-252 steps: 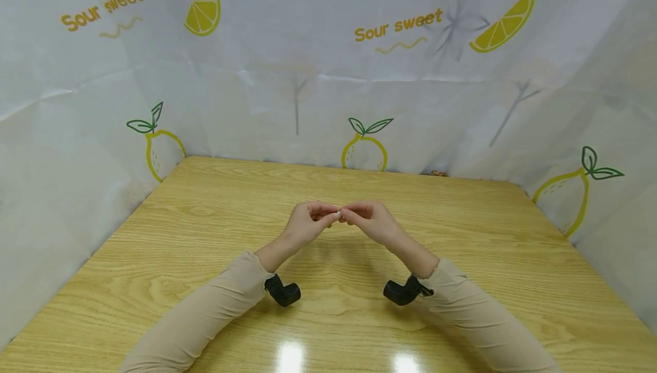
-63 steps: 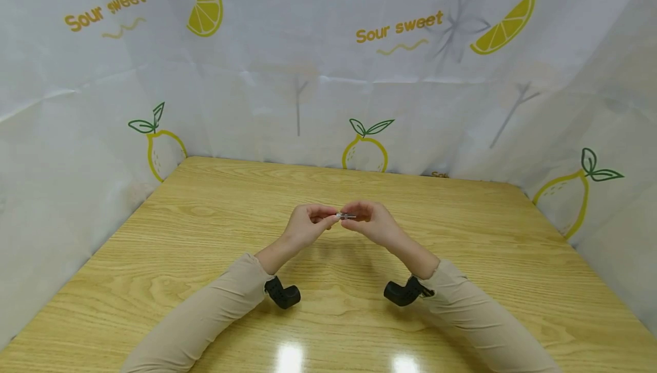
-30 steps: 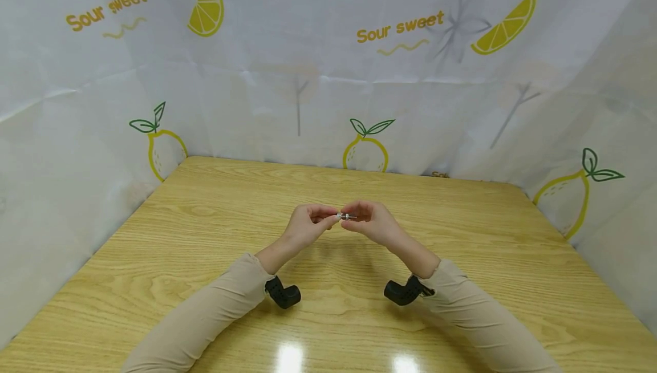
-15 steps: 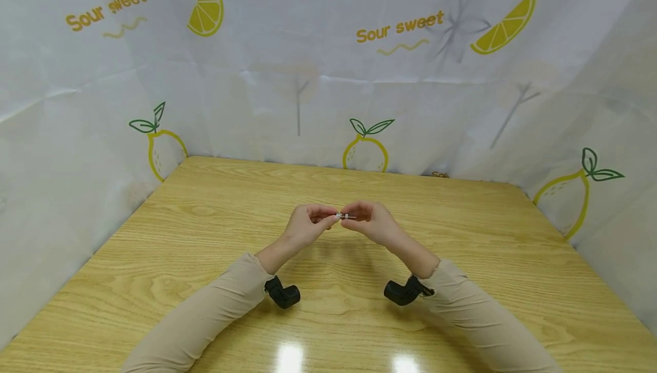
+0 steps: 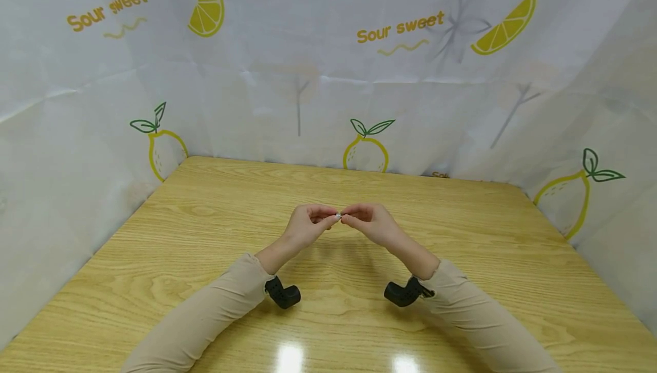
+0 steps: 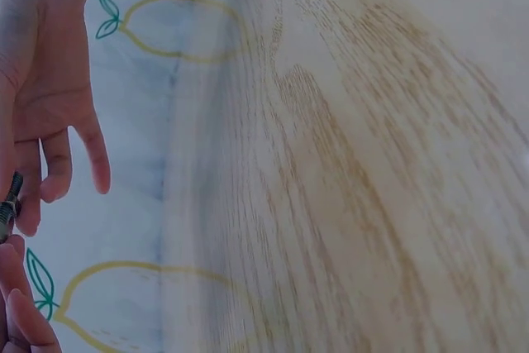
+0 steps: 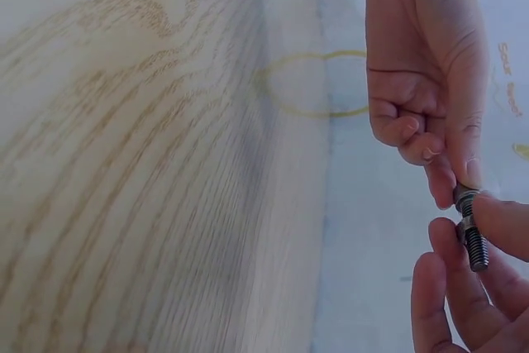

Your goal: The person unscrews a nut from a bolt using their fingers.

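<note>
My left hand [image 5: 304,226] and right hand [image 5: 376,224] meet fingertip to fingertip above the wooden table. Between them lies a small dark metal bolt [image 7: 478,255], its threaded end pointing towards my right palm. The left thumb and fingers pinch the bolt at its head end, which they largely cover. On the threaded shaft sits a nut [image 7: 466,226], with my right thumb and a fingertip closing on its sides. In the head view only a small shiny bit of the bolt shows between the fingertips. The left wrist view catches part of the bolt at its edge.
The wood-grain table [image 5: 215,270] spreads beneath both arms. A white curtain [image 5: 267,105] printed with lemons stands behind it and along both sides. Black camera mounts [image 5: 283,294] hang from the wrists, inside of the forearms.
Earlier the right thumb and fingers stood apart, with the nut and shaft visible between them. Now they have come together over the nut, hiding it from the head view. The left hand stays put.
</note>
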Available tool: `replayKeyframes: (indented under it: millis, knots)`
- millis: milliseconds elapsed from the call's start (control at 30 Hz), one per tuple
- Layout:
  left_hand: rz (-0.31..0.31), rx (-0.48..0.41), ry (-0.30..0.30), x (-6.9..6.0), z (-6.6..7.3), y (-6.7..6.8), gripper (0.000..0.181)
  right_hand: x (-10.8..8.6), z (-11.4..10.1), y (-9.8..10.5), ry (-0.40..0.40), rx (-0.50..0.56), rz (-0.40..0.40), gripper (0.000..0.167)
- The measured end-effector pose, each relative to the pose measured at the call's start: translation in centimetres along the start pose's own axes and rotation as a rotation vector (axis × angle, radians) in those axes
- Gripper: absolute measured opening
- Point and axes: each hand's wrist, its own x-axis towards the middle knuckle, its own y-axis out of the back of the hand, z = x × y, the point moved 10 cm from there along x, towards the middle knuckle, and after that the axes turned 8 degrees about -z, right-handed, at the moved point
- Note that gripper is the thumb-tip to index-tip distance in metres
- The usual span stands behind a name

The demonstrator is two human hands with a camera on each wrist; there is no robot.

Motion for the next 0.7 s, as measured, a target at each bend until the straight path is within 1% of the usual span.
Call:
replayKeyframes:
  millis: [100, 200, 333, 467, 567, 700]
  knots:
    - [0.000, -0.006, 0.000, 0.1, -0.1, 0.0, 0.025, 0.0, 0.0, 0.2, -0.004, -0.015, 0.024, 0.026]
    - [-0.001, -0.013, 0.005, 0.1, -0.3, 0.0, 0.025, -0.1, -0.1, 0.3, -0.001, -0.013, 0.036, 0.028]
    - [0.002, -0.024, 0.011, 0.2, -0.5, -0.1, 0.026, -0.1, -0.1, 0.2, 0.002, -0.004, 0.024, 0.036]
    - [0.016, -0.023, 0.026, 0.0, -0.4, 0.0, 0.026, -0.1, -0.1, -0.1, 0.001, 0.015, 0.003, 0.035]
    - [0.030, -0.016, 0.032, -0.3, 0.0, 0.1, 0.025, -0.1, -0.1, -0.1, 0.000, 0.029, 0.005, 0.031]
    - [0.025, -0.003, 0.032, -0.9, 1.2, 0.1, 0.025, -0.1, -0.2, 0.2, 0.005, 0.014, 0.037, 0.026]
